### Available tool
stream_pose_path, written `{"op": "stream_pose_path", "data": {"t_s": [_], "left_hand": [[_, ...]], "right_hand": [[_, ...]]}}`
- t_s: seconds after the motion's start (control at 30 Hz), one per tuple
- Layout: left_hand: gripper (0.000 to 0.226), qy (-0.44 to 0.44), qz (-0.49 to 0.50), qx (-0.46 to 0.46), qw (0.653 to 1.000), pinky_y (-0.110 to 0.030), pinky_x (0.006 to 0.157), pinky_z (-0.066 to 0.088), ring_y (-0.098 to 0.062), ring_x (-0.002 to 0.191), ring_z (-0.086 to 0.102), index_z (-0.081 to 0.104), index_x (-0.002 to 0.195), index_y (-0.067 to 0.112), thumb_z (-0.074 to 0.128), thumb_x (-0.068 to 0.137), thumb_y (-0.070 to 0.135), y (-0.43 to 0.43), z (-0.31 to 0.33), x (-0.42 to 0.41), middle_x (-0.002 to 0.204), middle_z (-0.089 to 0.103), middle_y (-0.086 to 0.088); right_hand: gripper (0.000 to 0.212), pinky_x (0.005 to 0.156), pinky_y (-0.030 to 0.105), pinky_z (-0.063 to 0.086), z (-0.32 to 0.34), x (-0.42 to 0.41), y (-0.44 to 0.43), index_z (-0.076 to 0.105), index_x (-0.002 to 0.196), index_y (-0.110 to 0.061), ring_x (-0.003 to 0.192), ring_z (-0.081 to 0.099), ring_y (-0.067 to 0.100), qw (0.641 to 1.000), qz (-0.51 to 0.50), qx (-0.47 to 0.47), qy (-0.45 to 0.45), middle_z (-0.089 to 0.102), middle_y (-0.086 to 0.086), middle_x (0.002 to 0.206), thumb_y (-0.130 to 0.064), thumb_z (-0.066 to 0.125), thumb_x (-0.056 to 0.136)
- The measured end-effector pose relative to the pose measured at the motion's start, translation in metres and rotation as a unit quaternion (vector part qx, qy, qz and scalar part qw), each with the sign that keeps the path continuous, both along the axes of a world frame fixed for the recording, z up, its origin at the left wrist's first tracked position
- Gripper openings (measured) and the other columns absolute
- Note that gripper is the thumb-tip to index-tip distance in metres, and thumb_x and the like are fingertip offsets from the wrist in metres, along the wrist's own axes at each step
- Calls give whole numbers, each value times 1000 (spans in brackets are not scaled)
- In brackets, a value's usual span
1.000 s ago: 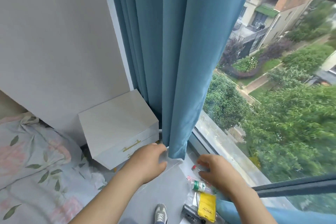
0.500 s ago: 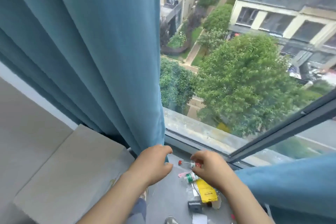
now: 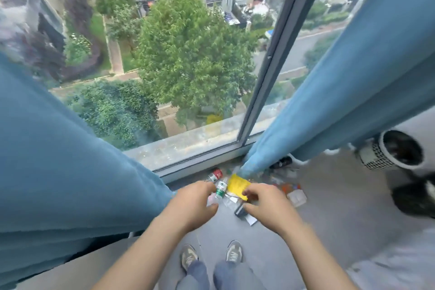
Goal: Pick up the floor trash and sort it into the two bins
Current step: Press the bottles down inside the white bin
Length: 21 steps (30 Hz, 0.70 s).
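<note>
By the window I count two bottles on the floor, a red-labelled bottle and a green-labelled bottle, plus one yellow packet. My left hand and right hand hover above them, fingers loosely curled, holding nothing.

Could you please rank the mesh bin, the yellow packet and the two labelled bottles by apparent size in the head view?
1. mesh bin
2. yellow packet
3. green-label bottle and red-label bottle: these look much alike, and the left hand overlaps the green one, so I leave them unranked.
</note>
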<state>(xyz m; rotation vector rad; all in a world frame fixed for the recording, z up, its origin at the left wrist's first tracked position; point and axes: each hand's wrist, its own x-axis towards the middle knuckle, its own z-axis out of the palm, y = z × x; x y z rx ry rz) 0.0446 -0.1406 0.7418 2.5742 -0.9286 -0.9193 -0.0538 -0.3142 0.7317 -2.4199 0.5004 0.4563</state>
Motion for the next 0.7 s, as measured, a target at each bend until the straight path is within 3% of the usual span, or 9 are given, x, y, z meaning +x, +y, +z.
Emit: {"op": "stream_pose_path", "data": {"t_s": [0.2,0.43,0.57,0.7], "left_hand": [[39,27,-70,24,997,-29,95,44,-17,114,55,53,126,23,52,88,31,-37,-27,-1,124,59,2],[39,40,-28,69,996,-24,91,43,-16,113,57,53,127,23,52,89,32,-70,-79,14,124,60,4],[38,53,-3,88,995,-24,88,44,-16,112,57,54,126,22,52,89,30,-80,-117,27,123,62,4],[37,58,36,95,993,-24,88,43,-15,112,58,56,124,21,53,88,29,-83,-168,44,122,62,4]], "right_hand": [[29,82,24,46,-16,-27,-24,67,107,-27,99,59,9,995,-98,15,24,68,-9,106,-24,62,79],[33,81,27,45,-62,-23,-63,63,113,-24,93,56,14,991,-107,39,69,63,-5,107,-20,58,81],[37,83,26,44,-97,-12,-76,62,119,-23,105,58,18,988,-120,41,90,63,-1,118,-21,58,82],[36,84,26,46,-142,3,-77,62,119,-19,103,59,18,979,-162,65,105,64,2,114,-20,59,83]]}}
